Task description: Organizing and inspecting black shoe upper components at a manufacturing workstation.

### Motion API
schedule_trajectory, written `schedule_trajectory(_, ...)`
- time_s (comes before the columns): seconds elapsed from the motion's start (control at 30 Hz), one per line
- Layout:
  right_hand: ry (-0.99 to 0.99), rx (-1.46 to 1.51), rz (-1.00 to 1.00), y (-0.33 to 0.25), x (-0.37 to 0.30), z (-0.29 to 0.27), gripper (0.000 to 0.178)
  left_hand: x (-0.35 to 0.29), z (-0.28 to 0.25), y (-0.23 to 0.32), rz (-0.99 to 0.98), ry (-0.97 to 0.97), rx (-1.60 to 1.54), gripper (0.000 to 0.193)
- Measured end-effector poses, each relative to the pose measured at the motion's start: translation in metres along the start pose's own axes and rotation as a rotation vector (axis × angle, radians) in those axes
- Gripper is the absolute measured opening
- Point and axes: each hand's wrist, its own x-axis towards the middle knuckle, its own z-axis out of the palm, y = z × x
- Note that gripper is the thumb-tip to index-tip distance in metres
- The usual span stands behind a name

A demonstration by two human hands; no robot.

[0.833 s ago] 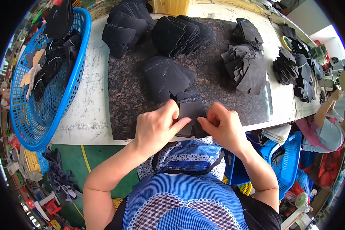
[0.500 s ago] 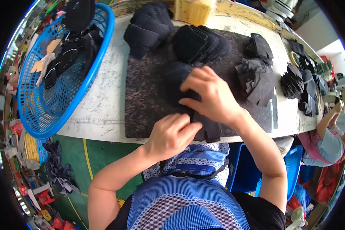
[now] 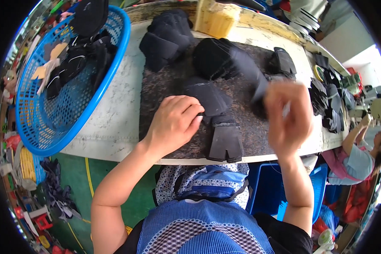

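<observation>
My left hand [image 3: 173, 120] is closed, thumb and forefinger pinched at the left edge of a black curved piece of material [image 3: 209, 99] on a dark speckled board [image 3: 165, 91]. Just below that piece, and touching it, lies a flat black piece with a slit [image 3: 225, 142] at the board's near edge. My right hand [image 3: 290, 114] is raised at the right of the board and smeared by motion. A blurred dark grey strip [image 3: 249, 70] reaches toward its fingers; whether they grip it I cannot make out. Behind is a stack of black pieces [image 3: 211, 57].
Another black stack [image 3: 165, 38] sits at the board's far left corner. Small black pieces [image 3: 283, 61] lie at its far right. A blue basket [image 3: 122, 55] with black pieces stands left, a yellow block [image 3: 218, 19] at the back. At right, a person [image 3: 347, 163] sits beyond black bundles [image 3: 319, 95].
My right hand has left the middle and swung right. My left hand has moved up and left to the curved piece's edge. The slit piece, partly covered before, now shows fully.
</observation>
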Motion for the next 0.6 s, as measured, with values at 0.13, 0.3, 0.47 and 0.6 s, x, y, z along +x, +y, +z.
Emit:
schedule_trajectory(0.13,-0.391,-0.016,-0.100,-0.004,-0.099,-0.005,0.024,0.016,0.004,0.010,0.008,0.051,0.007,0.016)
schedule_trajectory(0.3,0.028,-0.166,0.438,0.032,-0.097,-0.035,0.044,0.046,0.020,0.039,-0.012,0.042,-0.265,0.027)
schedule_trajectory(0.47,-0.061,-0.417,0.235,0.075,-0.110,-0.031,0.055,0.109,0.074,0.068,0.242,-0.012,-0.327,0.049)
schedule_trajectory(0.6,0.030,-0.328,0.281,0.070,-0.105,-0.034,0.051,0.121,0.093,0.071,0.235,-0.059,-0.300,0.062)
